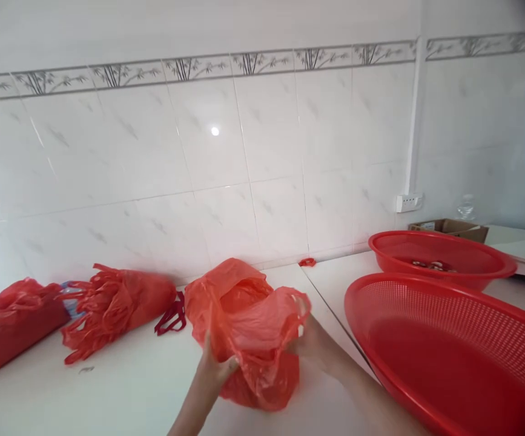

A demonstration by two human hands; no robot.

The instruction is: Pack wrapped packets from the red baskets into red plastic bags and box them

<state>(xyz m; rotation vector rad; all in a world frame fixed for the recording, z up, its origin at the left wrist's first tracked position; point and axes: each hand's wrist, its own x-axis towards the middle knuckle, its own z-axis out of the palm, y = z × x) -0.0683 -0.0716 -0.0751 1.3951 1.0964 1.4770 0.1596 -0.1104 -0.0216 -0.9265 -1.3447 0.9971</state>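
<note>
A thin red plastic bag (253, 327) stands opened out on the white table in front of me. My left hand (217, 366) grips its near left edge, thumb over the film. On the right side, my right hand (302, 339) has hold of the bag's rim, with its fingers partly hidden behind the plastic. The bag's mouth gapes between the two hands. What lies inside it, if anything, I cannot make out.
Folded red bags (126, 303) and another red bundle (17, 321) lie left on the white table (130, 393). A dark red strap (171, 315) is beside them. On the right are a red basket (444, 357), a second basket (484, 257) holding small items, and a cardboard box (453, 229).
</note>
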